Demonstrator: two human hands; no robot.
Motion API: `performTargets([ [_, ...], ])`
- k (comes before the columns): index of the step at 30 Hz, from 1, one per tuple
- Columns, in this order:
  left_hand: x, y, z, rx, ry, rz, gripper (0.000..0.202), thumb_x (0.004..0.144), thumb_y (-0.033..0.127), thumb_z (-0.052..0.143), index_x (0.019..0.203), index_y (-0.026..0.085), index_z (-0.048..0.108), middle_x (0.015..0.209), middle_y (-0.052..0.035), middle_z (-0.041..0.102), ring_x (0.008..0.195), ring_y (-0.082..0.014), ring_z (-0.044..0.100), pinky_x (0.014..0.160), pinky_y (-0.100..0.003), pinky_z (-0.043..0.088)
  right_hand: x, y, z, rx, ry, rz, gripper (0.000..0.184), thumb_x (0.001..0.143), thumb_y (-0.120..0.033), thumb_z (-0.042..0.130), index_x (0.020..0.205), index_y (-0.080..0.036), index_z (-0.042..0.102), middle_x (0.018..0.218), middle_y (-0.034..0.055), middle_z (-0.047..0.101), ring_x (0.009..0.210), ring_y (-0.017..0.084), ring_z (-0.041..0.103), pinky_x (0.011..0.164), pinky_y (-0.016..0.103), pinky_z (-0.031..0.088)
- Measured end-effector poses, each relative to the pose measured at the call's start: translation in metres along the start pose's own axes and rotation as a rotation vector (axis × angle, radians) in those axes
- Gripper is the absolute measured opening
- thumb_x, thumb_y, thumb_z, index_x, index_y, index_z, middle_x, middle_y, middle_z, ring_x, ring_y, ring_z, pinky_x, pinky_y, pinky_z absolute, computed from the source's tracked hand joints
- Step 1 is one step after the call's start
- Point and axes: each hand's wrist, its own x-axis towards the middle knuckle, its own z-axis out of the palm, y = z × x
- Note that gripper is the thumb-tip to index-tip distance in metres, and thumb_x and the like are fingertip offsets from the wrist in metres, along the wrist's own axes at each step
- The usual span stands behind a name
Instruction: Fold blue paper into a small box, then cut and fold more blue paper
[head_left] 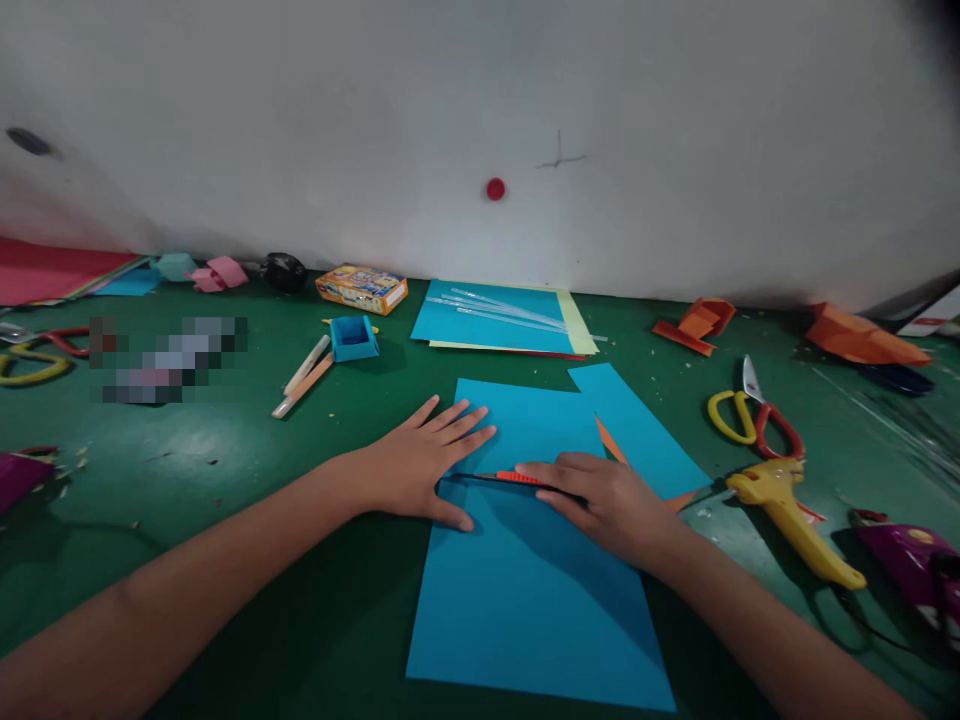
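A sheet of blue paper lies flat in front of me on the green table. My left hand presses on its left edge with the fingers spread. In my right hand is a utility knife with an orange slider, held low across the sheet. Its blade points left, and the tip is near the sheet's left edge, between my left thumb and index finger. Another blue paper piece lies to the right, partly beside the sheet. An orange paper piece shows behind my right hand.
Right of the papers are scissors, a yellow glue gun and a purple object. Toward the wall stand stacked papers with clear sticks, a patterned box and a small blue paper box. Orange folded paper lies back right.
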Motion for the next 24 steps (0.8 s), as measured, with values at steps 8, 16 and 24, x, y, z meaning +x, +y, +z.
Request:
performTargets([
  [8, -0.0009, 0.0009, 0.0016, 0.006, 0.030, -0.011, 0.115, 0.081, 0.090, 0.054, 0.169, 0.031, 0.009, 0.175, -0.0096, 0.001, 0.160, -0.0415, 0.003, 0.126, -0.065, -0.004, -0.0002, -0.0012, -0.0032, 0.004, -0.008, 0.029, 0.038, 0.110, -0.035, 0.047, 0.144, -0.029, 0.063, 0.106, 0.0067, 0.074, 0.090, 0.020, 0.069, 0.073, 0.029, 0.055],
  [16, 0.0001, 0.0005, 0.0015, 0.018, 0.005, -0.020, 0.117, 0.081, 0.092, 0.051, 0.169, 0.028, 0.008, 0.175, -0.0094, -0.002, 0.161, -0.0398, 0.000, 0.126, -0.064, -0.006, -0.0013, -0.0017, -0.0067, 0.027, -0.015, 0.042, 0.039, 0.111, -0.038, 0.044, 0.145, -0.029, 0.062, 0.111, 0.0073, 0.074, 0.095, 0.021, 0.070, 0.077, 0.031, 0.055],
  [24, -0.0004, 0.0031, -0.0028, 0.035, -0.015, -0.030, 0.117, 0.081, 0.093, 0.048, 0.169, 0.027, 0.009, 0.174, -0.0103, -0.002, 0.161, -0.0391, 0.000, 0.126, -0.063, -0.006, -0.0030, 0.0028, -0.0070, 0.015, -0.012, 0.024, 0.041, 0.111, -0.041, 0.043, 0.147, -0.033, 0.060, 0.111, 0.0072, 0.075, 0.095, 0.021, 0.069, 0.077, 0.031, 0.056],
])
